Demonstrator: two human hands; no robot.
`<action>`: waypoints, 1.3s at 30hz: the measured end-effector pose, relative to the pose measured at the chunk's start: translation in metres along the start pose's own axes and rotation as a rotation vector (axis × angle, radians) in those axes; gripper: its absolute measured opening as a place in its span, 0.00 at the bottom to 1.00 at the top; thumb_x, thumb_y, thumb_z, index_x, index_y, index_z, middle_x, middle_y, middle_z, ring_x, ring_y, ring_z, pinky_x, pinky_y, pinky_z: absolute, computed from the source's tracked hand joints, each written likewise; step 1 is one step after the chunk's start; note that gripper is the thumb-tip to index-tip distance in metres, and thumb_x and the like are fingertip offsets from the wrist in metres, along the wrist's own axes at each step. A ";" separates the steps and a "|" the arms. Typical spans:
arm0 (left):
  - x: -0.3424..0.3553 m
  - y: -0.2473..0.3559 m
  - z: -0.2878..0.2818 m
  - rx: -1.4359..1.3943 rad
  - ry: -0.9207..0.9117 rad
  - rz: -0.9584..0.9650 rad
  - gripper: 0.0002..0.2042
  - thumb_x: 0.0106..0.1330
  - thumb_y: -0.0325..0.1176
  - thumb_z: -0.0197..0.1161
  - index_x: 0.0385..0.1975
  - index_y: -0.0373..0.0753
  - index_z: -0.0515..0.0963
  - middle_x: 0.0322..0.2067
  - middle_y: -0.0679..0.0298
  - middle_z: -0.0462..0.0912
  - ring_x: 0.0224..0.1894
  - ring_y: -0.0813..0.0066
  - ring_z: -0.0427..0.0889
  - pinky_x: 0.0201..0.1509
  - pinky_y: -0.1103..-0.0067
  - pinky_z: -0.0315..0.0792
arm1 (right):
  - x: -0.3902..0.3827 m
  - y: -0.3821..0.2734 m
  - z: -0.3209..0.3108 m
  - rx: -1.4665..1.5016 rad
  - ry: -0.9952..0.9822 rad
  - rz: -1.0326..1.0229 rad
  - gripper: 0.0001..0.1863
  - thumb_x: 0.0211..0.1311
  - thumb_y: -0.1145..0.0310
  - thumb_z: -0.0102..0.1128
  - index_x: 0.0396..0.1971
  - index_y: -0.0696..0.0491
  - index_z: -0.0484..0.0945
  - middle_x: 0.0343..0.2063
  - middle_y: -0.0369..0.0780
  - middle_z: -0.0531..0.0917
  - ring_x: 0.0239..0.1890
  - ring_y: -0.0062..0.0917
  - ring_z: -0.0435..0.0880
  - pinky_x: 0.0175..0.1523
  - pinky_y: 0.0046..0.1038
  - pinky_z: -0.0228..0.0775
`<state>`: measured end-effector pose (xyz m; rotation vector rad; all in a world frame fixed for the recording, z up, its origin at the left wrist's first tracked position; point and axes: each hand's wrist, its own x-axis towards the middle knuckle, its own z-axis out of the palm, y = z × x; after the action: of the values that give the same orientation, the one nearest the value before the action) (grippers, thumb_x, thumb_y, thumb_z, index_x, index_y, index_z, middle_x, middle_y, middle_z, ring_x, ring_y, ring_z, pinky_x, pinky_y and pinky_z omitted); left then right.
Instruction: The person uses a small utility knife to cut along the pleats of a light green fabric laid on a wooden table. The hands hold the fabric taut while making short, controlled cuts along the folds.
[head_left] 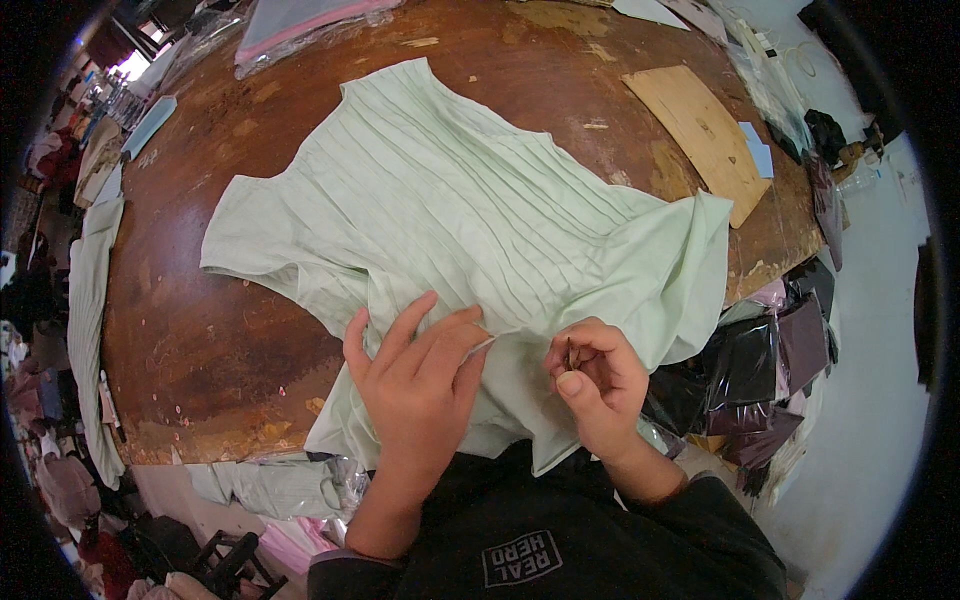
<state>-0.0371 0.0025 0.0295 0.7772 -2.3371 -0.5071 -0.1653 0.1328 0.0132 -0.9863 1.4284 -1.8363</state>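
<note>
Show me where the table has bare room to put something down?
Bare wood lies left of the pale green pleated garment, toward the brown wooden table edge, and between garment and tan cardboard sheet. Near both hands it is crowded with cloth; the far edge holds plastic bags.

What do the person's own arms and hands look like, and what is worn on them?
Both hands, the left hand and the right hand, are bare: no gloves, and no rings or watch can be seen. The forearms are uncovered too. Dark black sleeves are pushed up toward the elbows, part of a black top.
</note>
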 end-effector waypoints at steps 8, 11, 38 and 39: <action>-0.005 -0.007 0.000 -0.358 0.039 -0.170 0.09 0.51 0.23 0.69 0.31 0.42 0.79 0.33 0.70 0.87 0.42 0.69 0.85 0.69 0.57 0.50 | 0.014 -0.011 0.004 -0.367 -0.105 -0.161 0.18 0.57 0.72 0.66 0.45 0.62 0.75 0.38 0.45 0.79 0.36 0.27 0.78 0.41 0.25 0.70; -0.010 -0.011 0.000 -0.408 0.054 -0.171 0.09 0.50 0.22 0.68 0.30 0.41 0.79 0.33 0.67 0.87 0.36 0.70 0.86 0.70 0.57 0.51 | 0.018 -0.029 0.008 -0.571 -0.126 -0.250 0.18 0.54 0.72 0.68 0.45 0.62 0.76 0.38 0.47 0.80 0.35 0.31 0.80 0.38 0.25 0.71; -0.030 -0.013 0.007 -0.454 0.211 0.084 0.13 0.51 0.17 0.69 0.27 0.42 0.71 0.32 0.63 0.87 0.40 0.67 0.87 0.68 0.50 0.53 | 0.009 -0.032 0.028 -1.004 -0.108 -0.377 0.16 0.47 0.75 0.71 0.37 0.60 0.79 0.29 0.43 0.82 0.23 0.33 0.78 0.27 0.29 0.69; -0.030 -0.013 0.008 -0.450 0.212 0.093 0.13 0.52 0.18 0.69 0.27 0.42 0.71 0.33 0.63 0.87 0.40 0.67 0.87 0.68 0.50 0.53 | 0.009 -0.032 0.028 -1.014 -0.111 -0.384 0.16 0.47 0.75 0.71 0.37 0.60 0.79 0.29 0.43 0.82 0.22 0.33 0.78 0.26 0.29 0.69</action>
<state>-0.0181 0.0126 0.0041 0.4802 -1.9500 -0.8289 -0.1472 0.1189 0.0503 -1.9045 2.2601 -1.1701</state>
